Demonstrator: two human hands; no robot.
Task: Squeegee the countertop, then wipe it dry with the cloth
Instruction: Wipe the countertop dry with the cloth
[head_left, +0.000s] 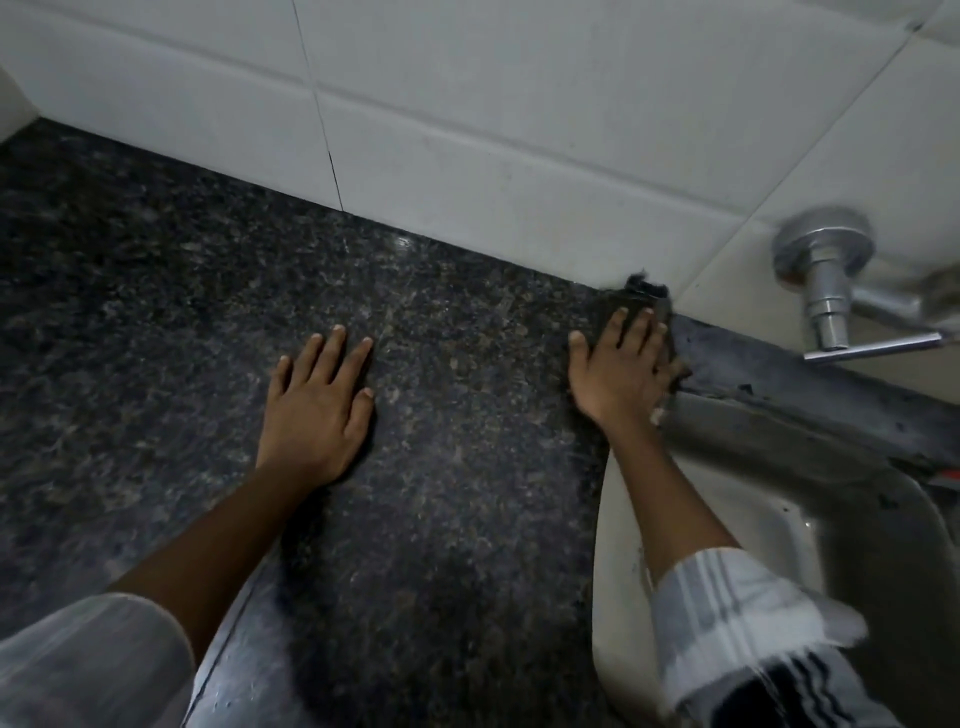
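- Nearest to me, my two forearms reach forward over a dark speckled stone bench (441, 467), each with a pale sleeve pushed up.
- My left hand (317, 400) lies flat on the bench, palm down, fingers spread, grasping nothing; I judge it is only bracing me.
- My right hand (618, 364) is further out and to the right, pressed flat with fingers extended on a dark cloth (644, 291). The hand pins the cloth rather than closing around it.
- The cloth sits at the bench's far right corner, touching the wall and just beside the sink edge. Only a frayed dark tuft and a strip by my fingers show; the rest is hidden under my hand.
- I judge the cloth soft, limp and light, likely damp, so it will bunch and slide easily on the smooth stone. Flat pressure from the whole palm should hold it better than a pinch.
- No squeegee is in view.
- To my right, a steel sink (831, 519) drops away just beside the cloth, so the cloth could slip over that edge.
- Beyond the sink, a chrome tap (826, 291) juts from the wall, its lever pointing over the basin, near my wiping hand's path.
- Furthest away, white wall tiles (467, 104) meet the bench and stop any forward stroke.
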